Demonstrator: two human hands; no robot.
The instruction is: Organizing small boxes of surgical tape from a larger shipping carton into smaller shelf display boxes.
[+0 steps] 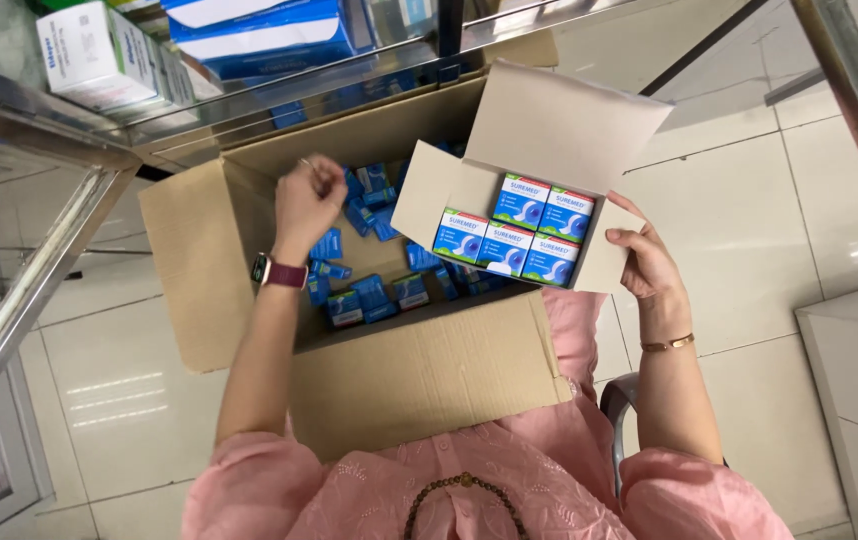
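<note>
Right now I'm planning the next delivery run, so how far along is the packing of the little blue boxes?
Done: five small blue boxes stand in the white carton, held by the right hand. In hand: the left hand, fisted above the large brown cardboard box; what it holds, if anything, is hidden. Left: many loose blue boxes inside.

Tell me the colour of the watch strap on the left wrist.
Dark maroon watch strap, shown in the head view.

2 cartons (pixel 419 370), 5 packed boxes (pixel 507 248)
</note>
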